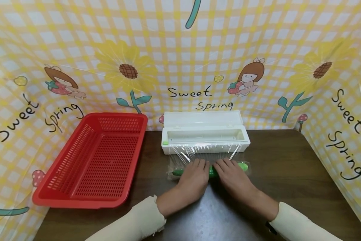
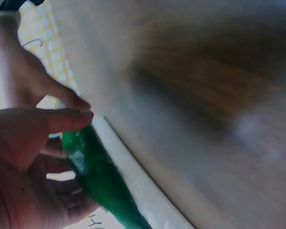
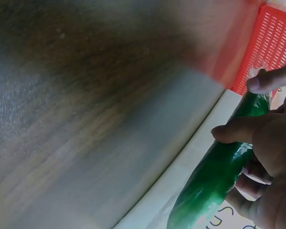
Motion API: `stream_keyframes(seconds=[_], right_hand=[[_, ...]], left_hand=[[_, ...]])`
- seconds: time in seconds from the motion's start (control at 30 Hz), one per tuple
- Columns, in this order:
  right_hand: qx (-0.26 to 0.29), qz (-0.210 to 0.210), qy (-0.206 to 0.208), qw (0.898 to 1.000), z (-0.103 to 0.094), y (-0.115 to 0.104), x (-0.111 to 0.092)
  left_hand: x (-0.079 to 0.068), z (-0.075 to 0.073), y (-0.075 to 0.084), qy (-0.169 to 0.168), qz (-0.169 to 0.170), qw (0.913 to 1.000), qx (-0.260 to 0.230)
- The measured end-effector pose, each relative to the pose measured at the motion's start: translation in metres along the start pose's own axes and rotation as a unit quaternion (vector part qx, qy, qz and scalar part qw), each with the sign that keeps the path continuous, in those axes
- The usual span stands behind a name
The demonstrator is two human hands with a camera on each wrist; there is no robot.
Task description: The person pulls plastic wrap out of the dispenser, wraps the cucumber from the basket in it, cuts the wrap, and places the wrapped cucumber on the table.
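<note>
A long green cucumber [image 1: 211,172] lies crosswise in clear plastic wrap [image 1: 180,162], which stretches from the front of a white wrap dispenser box [image 1: 206,148]. My left hand [image 1: 194,179] grips the cucumber left of its middle. Close beside it, my right hand [image 1: 236,177] holds the half with the paler tip. In the left wrist view, the thumb lies on the near side of the cucumber [image 2: 100,176], fingers behind. The right wrist view likewise shows thumb and fingers around the cucumber [image 3: 219,164], film glistening on its skin. From the head view both thumbs are hidden.
The dispenser's white lid [image 1: 203,118] stands raised at the back, against the patterned cloth [image 1: 180,60] that encloses the table. A red perforated plastic basket [image 1: 135,160] sits at the left. The brown wooden table [image 1: 289,167] has a rounded far right corner.
</note>
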State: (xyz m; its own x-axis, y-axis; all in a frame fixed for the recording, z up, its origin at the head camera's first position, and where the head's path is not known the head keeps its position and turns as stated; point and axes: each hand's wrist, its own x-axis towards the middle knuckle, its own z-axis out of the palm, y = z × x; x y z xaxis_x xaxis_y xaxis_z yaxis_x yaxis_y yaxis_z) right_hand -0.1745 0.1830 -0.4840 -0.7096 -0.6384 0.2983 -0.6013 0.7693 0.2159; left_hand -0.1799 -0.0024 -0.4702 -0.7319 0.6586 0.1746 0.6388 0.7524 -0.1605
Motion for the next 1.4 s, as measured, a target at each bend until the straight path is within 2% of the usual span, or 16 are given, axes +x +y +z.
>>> stream_keyframes(seconds=[0.13,0.27,0.53,0.77,0.97,1.23,1.4], right_hand=[[0.021,0.013,-0.008,1.000,0.000,0.001,0.002],[0.040,0.018,-0.008,0.999,0.001,0.003,0.004],[0.043,0.015,-0.015,0.999,0.008,0.005,0.007],[0.040,0.012,0.021,0.999,0.016,0.007,0.005],[0.023,0.031,0.040,0.998,0.022,0.005,0.003],[-0.001,0.025,0.019,1.000,0.026,0.006,0.007],[0.004,0.025,0.017,1.000,0.022,0.007,0.011]], left_hand=[[0.001,0.006,0.003,0.034,-0.008,0.9984,0.045],[0.003,0.010,0.002,0.048,-0.008,0.9976,0.050],[0.009,0.018,-0.007,0.020,-0.002,0.9998,-0.002],[0.014,0.019,-0.013,0.015,-0.007,0.9992,-0.038],[0.017,0.019,-0.016,-0.008,-0.008,0.9986,-0.052],[0.019,0.018,-0.017,-0.011,-0.013,0.9983,-0.056],[0.016,0.017,-0.011,-0.015,-0.031,0.9984,-0.046]])
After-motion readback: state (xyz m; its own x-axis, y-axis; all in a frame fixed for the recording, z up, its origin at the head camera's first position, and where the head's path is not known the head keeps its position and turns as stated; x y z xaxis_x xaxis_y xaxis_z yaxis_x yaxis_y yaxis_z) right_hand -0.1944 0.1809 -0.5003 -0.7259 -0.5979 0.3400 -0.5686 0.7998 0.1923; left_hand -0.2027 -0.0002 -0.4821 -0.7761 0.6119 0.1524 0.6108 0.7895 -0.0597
